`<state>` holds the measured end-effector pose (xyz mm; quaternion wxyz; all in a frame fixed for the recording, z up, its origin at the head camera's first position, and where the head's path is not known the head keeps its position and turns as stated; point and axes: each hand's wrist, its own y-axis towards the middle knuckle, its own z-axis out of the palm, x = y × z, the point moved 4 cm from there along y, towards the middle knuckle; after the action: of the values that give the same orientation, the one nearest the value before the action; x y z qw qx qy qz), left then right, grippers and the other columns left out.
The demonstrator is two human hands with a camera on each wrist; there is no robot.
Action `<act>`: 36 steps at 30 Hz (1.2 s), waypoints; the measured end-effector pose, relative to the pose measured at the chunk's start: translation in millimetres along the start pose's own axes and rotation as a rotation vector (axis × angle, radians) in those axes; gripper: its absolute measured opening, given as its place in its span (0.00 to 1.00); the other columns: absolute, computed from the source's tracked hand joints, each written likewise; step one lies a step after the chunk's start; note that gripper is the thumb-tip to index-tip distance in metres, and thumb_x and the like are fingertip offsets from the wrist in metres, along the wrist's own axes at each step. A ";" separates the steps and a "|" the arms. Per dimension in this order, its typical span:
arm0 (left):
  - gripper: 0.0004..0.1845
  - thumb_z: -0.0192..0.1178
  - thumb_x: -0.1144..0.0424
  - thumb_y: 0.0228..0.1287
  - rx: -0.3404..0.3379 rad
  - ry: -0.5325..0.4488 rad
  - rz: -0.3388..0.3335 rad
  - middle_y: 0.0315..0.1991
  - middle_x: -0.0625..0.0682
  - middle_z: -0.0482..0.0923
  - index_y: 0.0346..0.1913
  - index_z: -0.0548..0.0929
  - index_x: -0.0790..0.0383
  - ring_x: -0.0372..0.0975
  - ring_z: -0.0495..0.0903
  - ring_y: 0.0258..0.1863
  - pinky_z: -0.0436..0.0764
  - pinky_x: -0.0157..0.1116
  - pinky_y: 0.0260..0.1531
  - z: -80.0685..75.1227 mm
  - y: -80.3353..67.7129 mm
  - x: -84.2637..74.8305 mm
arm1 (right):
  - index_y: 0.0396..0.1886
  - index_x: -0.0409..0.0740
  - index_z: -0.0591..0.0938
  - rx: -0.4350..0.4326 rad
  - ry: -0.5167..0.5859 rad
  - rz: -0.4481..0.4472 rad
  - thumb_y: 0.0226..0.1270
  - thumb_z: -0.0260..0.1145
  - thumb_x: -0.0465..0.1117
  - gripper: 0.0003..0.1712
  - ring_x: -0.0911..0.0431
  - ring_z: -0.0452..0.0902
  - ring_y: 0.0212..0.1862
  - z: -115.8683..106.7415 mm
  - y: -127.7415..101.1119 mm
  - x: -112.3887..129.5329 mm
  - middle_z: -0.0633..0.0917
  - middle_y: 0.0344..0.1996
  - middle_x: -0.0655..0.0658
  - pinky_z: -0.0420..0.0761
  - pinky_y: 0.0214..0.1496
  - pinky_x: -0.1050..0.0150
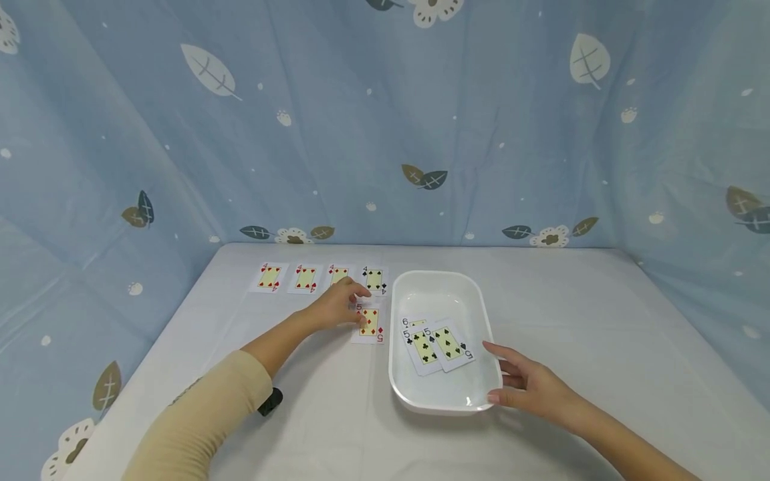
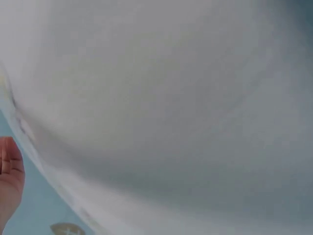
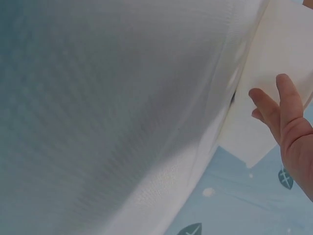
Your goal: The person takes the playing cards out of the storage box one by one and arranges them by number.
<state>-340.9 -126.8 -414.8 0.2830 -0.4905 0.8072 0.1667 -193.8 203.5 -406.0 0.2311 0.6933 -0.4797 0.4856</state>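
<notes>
My left hand (image 1: 345, 306) lies on the white-covered table (image 1: 337, 427), fingertips touching the left edge of a five of diamonds (image 1: 371, 325) that lies flat and face up. Just beyond it is a row of fours: three red ones (image 1: 269, 276) (image 1: 305, 277) (image 1: 339, 272) and a four of spades (image 1: 375, 279). A white tray (image 1: 442, 288) to the right holds a five of clubs (image 1: 423, 349), a five of spades (image 1: 450, 344) and a partly covered six (image 1: 414, 323). With fingers straight, my right hand (image 1: 522, 382) touches the tray's near right rim; the right wrist view shows its fingers (image 3: 286, 115) beside the tray wall (image 3: 279, 63).
Blue leaf-print cloth (image 1: 385, 120) hangs behind and to both sides of the table. A small black object (image 1: 270, 401) sits under my left forearm. The left wrist view shows only blurred white cloth (image 2: 161, 98) and the edge of my hand (image 2: 9, 171).
</notes>
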 end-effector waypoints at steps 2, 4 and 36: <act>0.27 0.73 0.63 0.49 0.003 -0.018 0.033 0.50 0.56 0.72 0.54 0.78 0.64 0.45 0.73 0.46 0.76 0.40 0.44 -5.6 1.0 -4.1 | 0.71 0.34 0.56 0.000 -0.006 -0.005 0.55 0.72 0.41 0.49 0.34 0.76 0.53 -0.3 0.1 0.4 0.68 0.59 0.19 0.83 0.42 0.62; 0.27 0.72 0.63 0.50 0.005 -0.038 0.062 0.51 0.59 0.73 0.55 0.77 0.66 0.46 0.73 0.46 0.77 0.40 0.43 -10.7 2.3 -7.6 | 0.71 0.34 0.56 -0.003 -0.013 -0.003 0.55 0.72 0.41 0.49 0.34 0.76 0.53 -0.6 0.1 0.7 0.68 0.59 0.19 0.83 0.42 0.62; 0.30 0.72 0.60 0.50 0.083 -0.151 0.243 0.51 0.56 0.73 0.58 0.76 0.60 0.47 0.75 0.50 0.78 0.34 0.46 -32.4 23.5 -78.3 | 0.71 0.35 0.57 -0.017 -0.014 -0.001 0.54 0.73 0.42 0.49 0.35 0.77 0.53 0.6 -0.3 -1.3 0.69 0.58 0.20 0.83 0.42 0.62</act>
<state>-343.2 -79.1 -341.0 0.3409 -0.3629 0.8432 0.2027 -193.3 203.7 -407.4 0.2338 0.6950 -0.4851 0.4764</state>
